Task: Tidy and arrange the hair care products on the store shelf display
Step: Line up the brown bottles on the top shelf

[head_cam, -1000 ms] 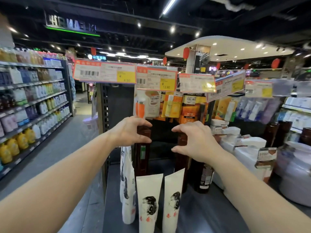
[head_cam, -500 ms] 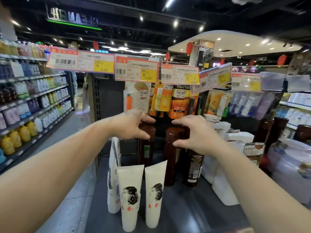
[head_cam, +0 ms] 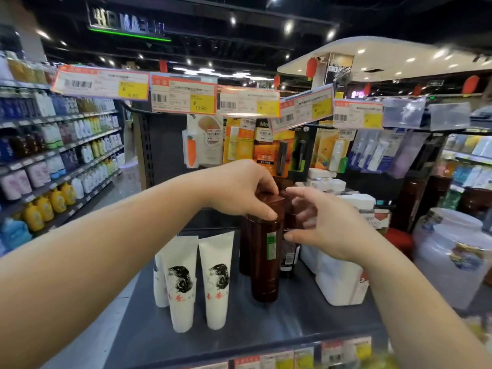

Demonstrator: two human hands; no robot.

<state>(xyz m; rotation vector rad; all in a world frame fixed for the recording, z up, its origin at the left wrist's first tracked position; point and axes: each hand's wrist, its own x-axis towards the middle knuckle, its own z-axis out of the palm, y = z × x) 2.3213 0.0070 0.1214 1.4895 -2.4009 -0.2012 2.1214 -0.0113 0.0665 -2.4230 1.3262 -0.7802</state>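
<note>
A tall brown bottle (head_cam: 266, 251) stands on the dark grey shelf (head_cam: 239, 339), and my left hand (head_cam: 245, 190) grips its square cap from above. A second, darker brown bottle (head_cam: 288, 255) stands right behind it, with another brown one partly hidden to the left. My right hand (head_cam: 330, 227) hovers beside these bottles with fingers spread and blurred, the thumb close to the front bottle. It holds nothing that I can see. To the left stand two white tubes (head_cam: 181, 286) (head_cam: 217, 280) printed with a woman's head, with a third tube (head_cam: 159, 286) behind them.
White boxed packs (head_cam: 338, 278) crowd the shelf right of the bottles. Large white jars (head_cam: 452, 251) stand at far right. Price tags (head_cam: 183, 95) hang in a row above, with carded products (head_cam: 266, 147) behind them. An aisle with stocked shelves (head_cam: 53, 161) runs along the left.
The left hand has brought its brown bottle forward and rightward, in front of the other one. My right hand has let go of its bottle cap and now has its fingers spread.
</note>
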